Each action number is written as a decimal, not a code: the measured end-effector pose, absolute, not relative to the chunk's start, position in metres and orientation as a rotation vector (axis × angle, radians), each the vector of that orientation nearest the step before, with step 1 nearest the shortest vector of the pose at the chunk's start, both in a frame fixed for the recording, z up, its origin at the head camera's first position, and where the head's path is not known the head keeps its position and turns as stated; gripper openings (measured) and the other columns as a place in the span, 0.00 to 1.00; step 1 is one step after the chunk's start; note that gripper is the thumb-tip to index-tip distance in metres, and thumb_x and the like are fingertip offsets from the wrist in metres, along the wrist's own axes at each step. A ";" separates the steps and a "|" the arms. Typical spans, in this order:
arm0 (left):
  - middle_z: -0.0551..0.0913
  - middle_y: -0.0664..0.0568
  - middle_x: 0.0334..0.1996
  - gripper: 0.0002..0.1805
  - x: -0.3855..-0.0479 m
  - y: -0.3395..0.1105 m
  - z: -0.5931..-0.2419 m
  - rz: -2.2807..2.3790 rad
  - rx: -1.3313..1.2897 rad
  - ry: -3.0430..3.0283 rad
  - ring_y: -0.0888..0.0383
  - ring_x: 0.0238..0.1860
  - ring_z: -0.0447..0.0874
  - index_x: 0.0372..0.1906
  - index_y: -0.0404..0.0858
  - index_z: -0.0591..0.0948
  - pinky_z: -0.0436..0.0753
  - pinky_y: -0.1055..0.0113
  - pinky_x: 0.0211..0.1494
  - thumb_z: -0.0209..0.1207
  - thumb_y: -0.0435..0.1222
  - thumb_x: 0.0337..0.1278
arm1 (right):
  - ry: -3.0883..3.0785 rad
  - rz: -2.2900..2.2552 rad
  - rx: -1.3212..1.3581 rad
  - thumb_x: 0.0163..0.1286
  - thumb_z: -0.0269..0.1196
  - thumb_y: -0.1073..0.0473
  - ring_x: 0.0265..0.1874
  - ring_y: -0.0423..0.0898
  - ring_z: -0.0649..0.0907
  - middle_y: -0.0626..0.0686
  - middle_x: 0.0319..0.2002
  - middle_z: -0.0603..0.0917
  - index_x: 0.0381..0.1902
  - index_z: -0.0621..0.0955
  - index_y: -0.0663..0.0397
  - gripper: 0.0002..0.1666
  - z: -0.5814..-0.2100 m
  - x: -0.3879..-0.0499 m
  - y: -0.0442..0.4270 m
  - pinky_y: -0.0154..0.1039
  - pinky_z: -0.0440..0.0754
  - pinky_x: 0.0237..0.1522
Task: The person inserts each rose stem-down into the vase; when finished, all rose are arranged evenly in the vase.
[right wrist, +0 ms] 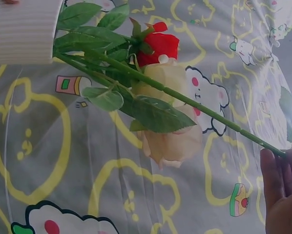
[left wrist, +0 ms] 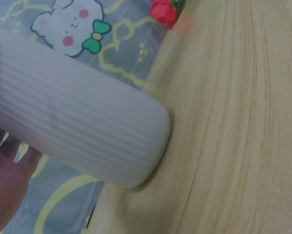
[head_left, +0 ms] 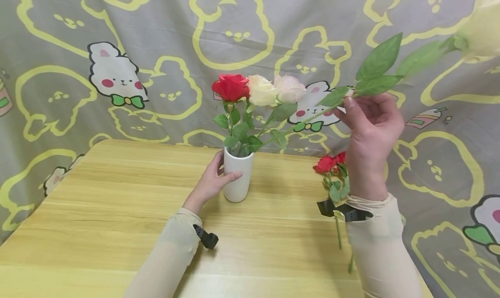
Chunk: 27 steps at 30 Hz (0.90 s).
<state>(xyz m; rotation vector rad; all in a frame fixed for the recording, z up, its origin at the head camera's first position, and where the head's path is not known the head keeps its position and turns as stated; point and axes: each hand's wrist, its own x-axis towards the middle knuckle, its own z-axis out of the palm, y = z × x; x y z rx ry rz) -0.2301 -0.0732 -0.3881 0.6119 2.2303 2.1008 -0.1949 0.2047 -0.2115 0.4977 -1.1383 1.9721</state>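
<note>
nearest, wearing cream sleeves, with a black camera strapped at each wrist; just beyond, raised at the right, pinching a long green stem between thumb and fingertips of the right hand; at the upper end of that stem, beyond broad leaves, a pale cream rose, large, blurred and cut off at the upper right; slanting down leftward from the fingers, reaching the mouth of a vase; too hidden by foliage to tell how deep; farther out, gripping that white ribbed vase with the left hand, thumb across the front, fingers curled round the far side; standing nearly upright on a wooden table, near its back edge; above the rim, close together, one red rose, one cream-yellow rose and one pale pink rose; to the right, lying on the table, partly hidden behind the right forearm, red roses; behind everything, a grey curtain with yellow outlines and white cartoon rabbits.
</note>
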 end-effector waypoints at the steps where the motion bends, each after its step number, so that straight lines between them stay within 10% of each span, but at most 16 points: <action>1: 0.63 0.36 0.69 0.43 -0.230 -0.073 -0.388 2.102 0.612 2.231 0.45 0.70 0.60 0.74 0.31 0.56 0.64 0.54 0.71 0.66 0.29 0.57 | -1.138 1.980 0.501 0.53 0.69 0.80 0.30 0.55 0.82 0.65 0.30 0.81 0.40 0.79 0.78 0.15 -0.212 -0.196 0.203 0.49 0.88 0.33; 27: 0.62 0.43 0.71 0.44 -0.248 -0.073 -0.418 2.126 0.617 2.266 0.49 0.71 0.59 0.75 0.39 0.56 0.64 0.56 0.71 0.68 0.33 0.58 | -1.664 1.891 0.426 0.63 0.62 0.78 0.31 0.48 0.84 0.55 0.31 0.80 0.42 0.78 0.63 0.12 -0.251 -0.247 0.159 0.44 0.87 0.36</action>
